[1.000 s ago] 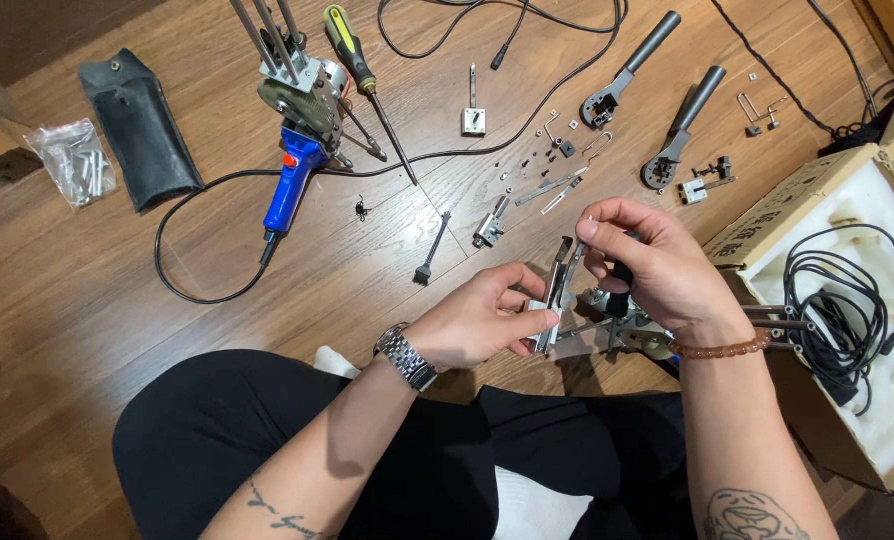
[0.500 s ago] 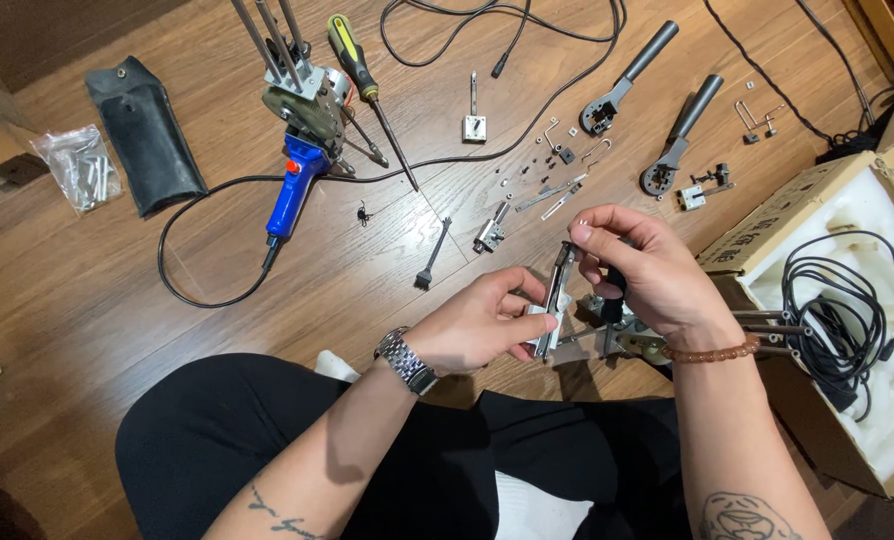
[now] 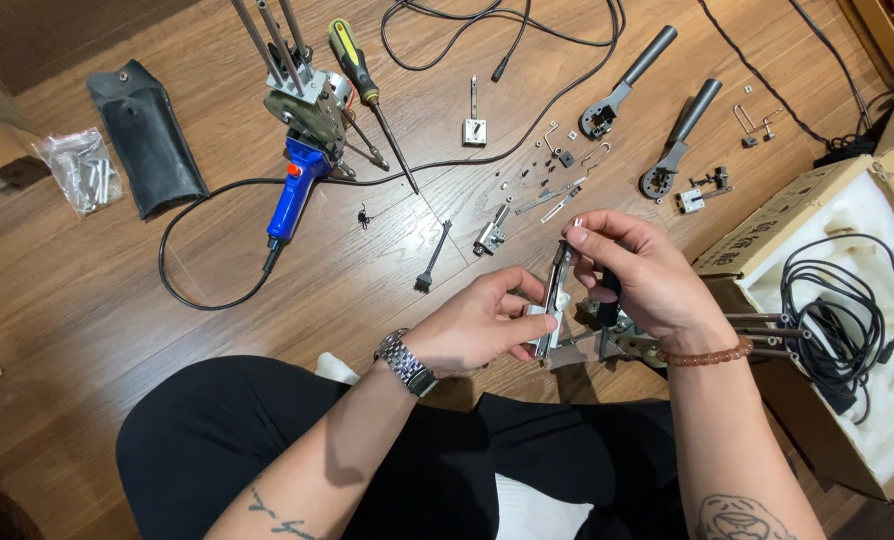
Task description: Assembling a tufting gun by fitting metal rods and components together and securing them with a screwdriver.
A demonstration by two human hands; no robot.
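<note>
A person sits on a wooden floor (image 3: pixel 87 300), both hands raised just above the lap. The left hand (image 3: pixel 477 325) pinches the lower end of a slim metal bracket (image 3: pixel 555 300) between thumb and fingers; the right hand (image 3: pixel 647 280) pinches its upper end with the fingertips pressed together. The bracket stands nearly upright, joined at its foot to a larger metal assembly (image 3: pixel 617 340) beneath the right palm.

The grip looks fine and light, so the bracket could slip or a small fastener could drop, and it would be hard to tell from the loose screws and clips (image 3: pixel 542 170) scattered just beyond the hands.

Farther off lie two ratchet wrenches (image 3: pixel 657 95), a yellow-handled screwdriver (image 3: pixel 367 90), and a blue-handled tool (image 3: pixel 297 190) whose black cord (image 3: pixel 182 260) loops toward the knees and could snag. An open cardboard box (image 3: pixel 797 230) with coiled cable crowds the right elbow. A black pouch (image 3: pixel 147 135) lies by the floor's far left edge.
</note>
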